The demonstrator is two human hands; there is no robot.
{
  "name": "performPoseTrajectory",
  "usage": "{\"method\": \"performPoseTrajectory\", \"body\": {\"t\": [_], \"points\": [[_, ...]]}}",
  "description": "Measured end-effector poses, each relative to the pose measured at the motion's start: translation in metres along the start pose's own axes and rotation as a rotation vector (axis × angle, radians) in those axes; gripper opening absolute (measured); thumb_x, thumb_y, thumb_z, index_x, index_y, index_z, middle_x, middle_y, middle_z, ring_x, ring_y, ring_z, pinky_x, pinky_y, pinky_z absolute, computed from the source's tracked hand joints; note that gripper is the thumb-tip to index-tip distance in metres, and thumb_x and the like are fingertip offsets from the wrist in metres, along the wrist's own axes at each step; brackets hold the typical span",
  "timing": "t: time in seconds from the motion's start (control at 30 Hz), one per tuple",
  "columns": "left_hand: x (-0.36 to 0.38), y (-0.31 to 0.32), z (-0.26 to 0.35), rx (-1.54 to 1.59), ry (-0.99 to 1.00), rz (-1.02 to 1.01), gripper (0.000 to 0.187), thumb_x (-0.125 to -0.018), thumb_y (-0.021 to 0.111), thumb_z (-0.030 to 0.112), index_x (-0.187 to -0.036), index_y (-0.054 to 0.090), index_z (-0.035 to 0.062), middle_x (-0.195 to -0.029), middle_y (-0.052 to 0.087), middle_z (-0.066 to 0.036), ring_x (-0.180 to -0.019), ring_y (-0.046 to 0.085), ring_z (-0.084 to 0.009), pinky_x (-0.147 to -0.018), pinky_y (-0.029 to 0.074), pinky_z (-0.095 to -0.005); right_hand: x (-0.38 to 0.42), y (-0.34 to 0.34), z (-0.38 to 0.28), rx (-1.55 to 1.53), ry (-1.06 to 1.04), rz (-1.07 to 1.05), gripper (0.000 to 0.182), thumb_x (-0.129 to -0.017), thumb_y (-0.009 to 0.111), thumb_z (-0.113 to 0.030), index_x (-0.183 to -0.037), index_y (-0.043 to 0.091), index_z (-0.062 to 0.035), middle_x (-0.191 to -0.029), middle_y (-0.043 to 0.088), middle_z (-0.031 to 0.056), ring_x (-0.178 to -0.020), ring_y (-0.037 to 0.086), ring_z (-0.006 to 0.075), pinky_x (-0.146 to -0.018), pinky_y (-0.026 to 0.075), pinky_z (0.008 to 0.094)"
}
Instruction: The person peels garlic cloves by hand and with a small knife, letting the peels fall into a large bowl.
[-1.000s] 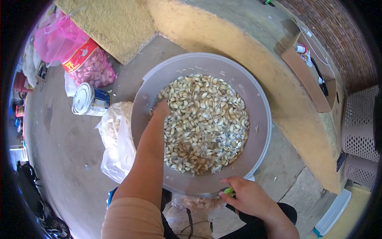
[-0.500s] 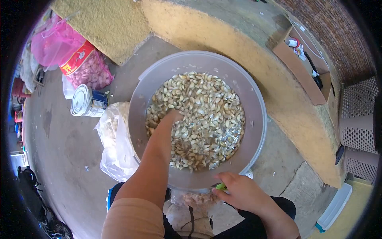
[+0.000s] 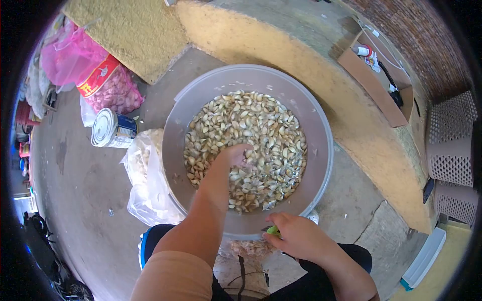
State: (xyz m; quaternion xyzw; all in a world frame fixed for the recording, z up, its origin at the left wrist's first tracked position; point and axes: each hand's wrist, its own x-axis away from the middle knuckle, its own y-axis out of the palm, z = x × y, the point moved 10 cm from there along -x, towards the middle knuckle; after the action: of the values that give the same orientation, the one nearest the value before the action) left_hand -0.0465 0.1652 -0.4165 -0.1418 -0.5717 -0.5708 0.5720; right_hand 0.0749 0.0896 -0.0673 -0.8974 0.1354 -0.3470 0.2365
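A large round tub (image 3: 321, 145) holds many garlic cloves (image 3: 266, 120) in water. My left hand (image 3: 238, 154) reaches into the middle of the tub, partly among the cloves; its fingers are bent and partly under the water, and what they hold, if anything, is hidden. Near the tub's front rim, my right hand (image 3: 288, 233) is closed on a small knife with a green handle (image 3: 273, 231), its short dark blade pointing left.
Left of the tub lie a white plastic bag (image 3: 145, 185), a can (image 3: 113, 129) and a pink bag of garlic (image 3: 113, 90). A yellow ledge (image 3: 351, 125) curves behind. A cardboard box (image 3: 374, 90) and perforated crates (image 3: 452, 160) are at the right.
My left hand has moved right and slightly up out of the cloves, toward the tub's middle. My right hand has shifted slightly left, still on the knife.
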Motion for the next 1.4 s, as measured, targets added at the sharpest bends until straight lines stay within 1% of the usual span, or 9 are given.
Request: {"method": "performPoseTrajectory", "body": {"t": [0.13, 0.23, 0.43, 0.53, 0.7, 0.83, 1.0, 1.2, 1.4], "points": [[0.011, 0.015, 0.005, -0.178, 0.019, -0.076, 0.068, -0.074, 0.057, 0.014, -0.132, 0.02, 0.0082, -0.124, 0.031, -0.012, -0.11, 0.037, -0.0271, -0.087, 0.036, -0.0532, 0.001, 0.001, 0.002, 0.031, -0.001, -0.006, 0.035, -0.079, 0.052, -0.029, -0.098, 0.049, 0.0004, -0.084, 0.056, 0.0173, -0.075, 0.057, 0.0327, -0.066, 0.046, 0.0394], [0.013, 0.01, 0.009, -0.32, 0.024, -0.019, 0.069, -0.074, 0.057, 0.013, -0.133, 0.02, 0.014, -0.123, 0.035, -0.01, -0.107, 0.041, -0.0261, -0.087, 0.035, -0.0502, 0.002, 0.0, 0.003, 0.033, -0.016, -0.01, 0.035, -0.079, 0.05, -0.028, -0.098, 0.047, 0.0005, -0.085, 0.055, 0.0186, -0.075, 0.058, 0.0343, -0.064, 0.047, 0.043], [0.016, 0.005, 0.025, -0.37, 0.115, 0.094, 0.051, -0.071, 0.054, 0.005, -0.12, 0.039, 0.0088, -0.107, 0.045, -0.007, -0.096, 0.049, -0.0257, -0.082, 0.041, -0.043, -0.001, -0.001, 0.005, -0.013, -0.001, -0.006, 0.033, -0.077, 0.051, -0.025, -0.099, 0.048, 0.0005, -0.088, 0.055, 0.0208, -0.082, 0.056, 0.0346, -0.07, 0.045, 0.0426], [0.026, 0.024, 0.028, -0.233, 0.139, -0.011, 0.049, -0.073, 0.053, 0.001, -0.12, 0.039, 0.0038, -0.116, 0.04, -0.012, -0.1, 0.048, -0.028, -0.084, 0.042, -0.0391, -0.003, -0.012, 0.009, -0.036, 0.007, 0.059, 0.034, -0.077, 0.052, -0.025, -0.099, 0.049, 0.0007, -0.088, 0.056, 0.0207, -0.083, 0.056, 0.0342, -0.072, 0.044, 0.0411], [0.06, 0.088, 0.056, -0.067, 0.239, -0.289, 0.044, -0.069, 0.049, -0.005, -0.111, 0.042, 0.0003, -0.105, 0.045, -0.014, -0.096, 0.051, -0.0286, -0.084, 0.045, -0.0349, 0.0, -0.059, 0.035, -0.068, 0.181, 0.319, 0.035, -0.076, 0.055, -0.024, -0.1, 0.047, 0.0005, -0.083, 0.057, 0.0215, -0.081, 0.056, 0.0343, -0.07, 0.043, 0.0392], [0.11, 0.154, 0.082, -0.102, 0.3, -0.512, 0.036, -0.07, 0.049, -0.007, -0.105, 0.043, 0.0004, -0.102, 0.047, -0.014, -0.099, 0.052, -0.0293, -0.085, 0.045, -0.0357, 0.005, -0.085, 0.066, -0.257, 0.161, 0.545, 0.027, -0.075, 0.056, -0.016, -0.089, 0.047, 0.0051, -0.07, 0.056, 0.0175, -0.064, 0.057, 0.029, -0.06, 0.044, 0.0375], [0.193, 0.212, 0.099, -0.296, 0.432, -0.52, 0.023, -0.08, 0.054, 0.005, -0.1, 0.045, 0.0022, -0.096, 0.051, -0.009, -0.095, 0.055, -0.0234, -0.082, 0.046, -0.0301, 0.007, -0.103, 0.09, -0.858, 0.063, 0.68, 0.025, -0.076, 0.06, -0.019, -0.085, 0.05, 0.0013, -0.067, 0.054, 0.0063, -0.049, 0.049, 0.0102, -0.043, 0.04, 0.0246], [0.272, 0.25, 0.098, -0.546, 0.588, -0.446, 0.018, -0.077, 0.06, 0.007, -0.091, 0.049, 0.0028, -0.087, 0.052, -0.006, -0.082, 0.056, -0.017, -0.074, 0.048, -0.027, 0.016, -0.089, 0.047, -1.159, 0.113, 0.492, 0.019, -0.078, 0.06, -0.019, -0.087, 0.054, -0.0033, -0.065, 0.052, -0.0001, -0.047, 0.045, 0.0061, -0.042, 0.038, 0.0217], [0.331, 0.224, 0.088, -0.452, 0.661, -0.135, 0.017, -0.079, 0.058, 0.011, -0.092, 0.05, 0.0027, -0.087, 0.053, -0.005, -0.08, 0.055, -0.0145, -0.068, 0.049, -0.0266, 0.015, -0.078, 0.017, -1.24, -0.096, 0.379, 0.016, -0.075, 0.063, -0.014, -0.085, 0.055, -0.0034, -0.06, 0.052, -0.0005, -0.046, 0.046, 0.0066, -0.041, 0.038, 0.0208]]}}
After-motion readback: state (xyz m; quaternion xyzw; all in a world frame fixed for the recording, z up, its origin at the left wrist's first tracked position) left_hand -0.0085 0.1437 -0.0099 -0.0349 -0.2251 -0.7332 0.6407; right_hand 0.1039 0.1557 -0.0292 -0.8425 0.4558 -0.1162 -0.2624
